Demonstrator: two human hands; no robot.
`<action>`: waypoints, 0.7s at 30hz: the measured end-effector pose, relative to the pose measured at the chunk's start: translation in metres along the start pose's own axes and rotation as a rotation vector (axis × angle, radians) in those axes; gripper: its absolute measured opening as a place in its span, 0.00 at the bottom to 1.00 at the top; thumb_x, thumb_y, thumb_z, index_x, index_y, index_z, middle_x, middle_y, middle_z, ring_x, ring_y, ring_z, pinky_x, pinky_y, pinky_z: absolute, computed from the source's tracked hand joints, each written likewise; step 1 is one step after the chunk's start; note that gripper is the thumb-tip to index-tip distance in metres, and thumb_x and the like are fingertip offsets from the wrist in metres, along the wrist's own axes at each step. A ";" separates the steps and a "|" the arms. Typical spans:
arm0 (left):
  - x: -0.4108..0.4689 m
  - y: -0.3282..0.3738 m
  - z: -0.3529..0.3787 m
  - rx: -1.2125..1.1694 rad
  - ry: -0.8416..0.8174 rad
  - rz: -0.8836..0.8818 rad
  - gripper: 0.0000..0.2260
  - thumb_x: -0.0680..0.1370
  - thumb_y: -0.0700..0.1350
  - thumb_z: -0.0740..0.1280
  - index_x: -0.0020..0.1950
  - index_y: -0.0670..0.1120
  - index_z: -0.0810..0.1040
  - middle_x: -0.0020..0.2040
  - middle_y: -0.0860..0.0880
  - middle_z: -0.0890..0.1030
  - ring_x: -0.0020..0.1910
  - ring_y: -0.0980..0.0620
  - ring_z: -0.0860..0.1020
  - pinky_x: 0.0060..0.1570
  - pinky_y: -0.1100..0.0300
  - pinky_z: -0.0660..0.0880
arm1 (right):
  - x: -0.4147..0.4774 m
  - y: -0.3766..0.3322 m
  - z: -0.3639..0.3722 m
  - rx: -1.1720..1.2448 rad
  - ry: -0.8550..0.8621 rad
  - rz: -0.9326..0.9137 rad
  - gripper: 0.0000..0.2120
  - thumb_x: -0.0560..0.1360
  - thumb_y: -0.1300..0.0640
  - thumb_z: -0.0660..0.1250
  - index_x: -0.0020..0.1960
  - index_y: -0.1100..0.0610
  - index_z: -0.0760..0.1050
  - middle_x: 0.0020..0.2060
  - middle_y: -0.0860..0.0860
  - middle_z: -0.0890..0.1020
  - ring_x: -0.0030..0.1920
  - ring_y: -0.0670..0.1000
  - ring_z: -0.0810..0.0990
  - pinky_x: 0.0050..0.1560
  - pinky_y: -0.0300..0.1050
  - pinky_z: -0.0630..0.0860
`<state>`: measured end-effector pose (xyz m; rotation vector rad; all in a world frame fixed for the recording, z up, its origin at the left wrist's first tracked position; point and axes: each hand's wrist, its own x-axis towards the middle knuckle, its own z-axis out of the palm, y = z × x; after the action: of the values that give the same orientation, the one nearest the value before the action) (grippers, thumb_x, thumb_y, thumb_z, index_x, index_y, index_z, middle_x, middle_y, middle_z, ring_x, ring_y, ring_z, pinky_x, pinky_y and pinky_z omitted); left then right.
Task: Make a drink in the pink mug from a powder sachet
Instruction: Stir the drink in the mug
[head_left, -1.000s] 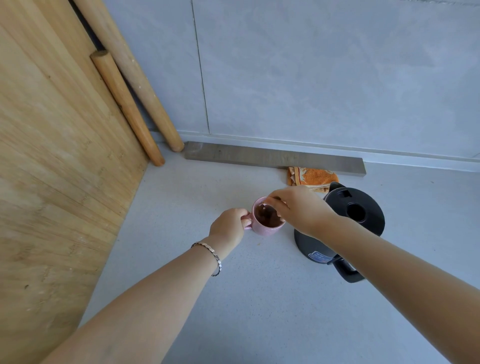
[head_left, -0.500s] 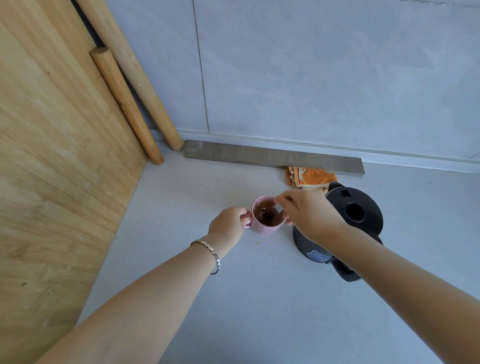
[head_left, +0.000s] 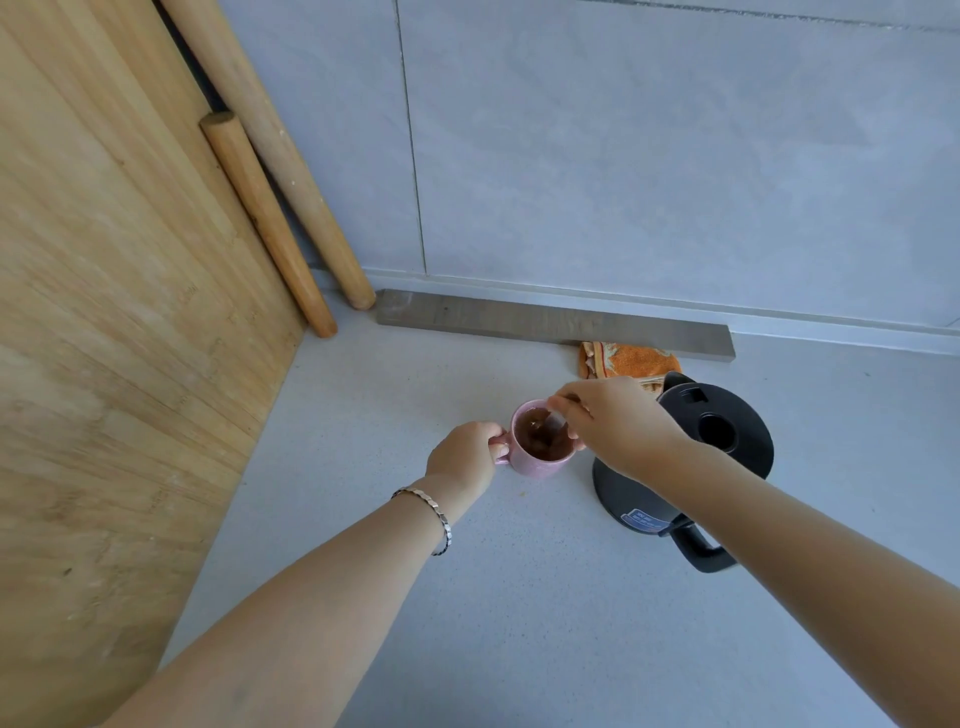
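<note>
Two hands are at work on the pink mug (head_left: 540, 447), which stands upright on the grey worktop (head_left: 519, 597), just left of a black electric kettle (head_left: 696, 452) and near an orange cloth (head_left: 626, 359) by the wall. The left hand (head_left: 462, 457) is closed around the mug's handle on its left side, steadying it. The right hand (head_left: 613, 423) is held over the rim with its fingertips pinched on a thin stirrer (head_left: 550, 415), apparently a small spoon, whose lower end dips into the dark brown liquid; the item is too blurred to identify more closely. The mug appears nearly full. No sachet is visible. In my judgement the step in hand is stirring, with powder and water already in, so the task is near its end. To do this well, the stirrer ought to reach the bottom, where undissolved powder tends to settle, and travel in small, even circles kept off the wall, because the high liquid level leaves little margin against slopping. The left hand's hold on the handle should be firm enough that the mug neither turns nor slides toward the kettle. A wooden board (head_left: 114, 338) and two wooden rolling pins (head_left: 270, 218) lean at the left, well apart from the work.
</note>
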<state>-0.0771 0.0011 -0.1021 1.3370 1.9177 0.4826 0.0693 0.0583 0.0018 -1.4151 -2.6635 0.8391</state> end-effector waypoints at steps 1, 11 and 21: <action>-0.001 0.000 0.000 -0.002 -0.004 -0.003 0.08 0.78 0.40 0.59 0.42 0.43 0.75 0.39 0.47 0.78 0.40 0.49 0.74 0.35 0.61 0.64 | 0.002 0.000 0.000 0.007 -0.011 -0.006 0.14 0.80 0.55 0.56 0.58 0.59 0.76 0.51 0.57 0.83 0.49 0.54 0.81 0.54 0.46 0.78; -0.002 0.003 -0.002 0.033 0.013 -0.032 0.09 0.79 0.42 0.59 0.50 0.42 0.79 0.49 0.43 0.83 0.48 0.43 0.78 0.41 0.59 0.66 | -0.004 0.007 0.008 -0.116 0.040 0.015 0.15 0.80 0.53 0.54 0.56 0.58 0.77 0.49 0.55 0.83 0.47 0.52 0.79 0.51 0.42 0.75; -0.003 0.004 -0.002 0.057 0.023 -0.021 0.09 0.79 0.42 0.59 0.51 0.43 0.79 0.50 0.43 0.82 0.51 0.42 0.79 0.42 0.59 0.66 | -0.004 0.011 0.001 -0.058 0.096 0.044 0.15 0.80 0.54 0.55 0.53 0.58 0.79 0.46 0.55 0.83 0.43 0.53 0.79 0.44 0.43 0.73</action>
<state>-0.0756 -0.0003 -0.0972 1.3522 1.9755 0.4375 0.0800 0.0593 -0.0034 -1.4920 -2.6149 0.6839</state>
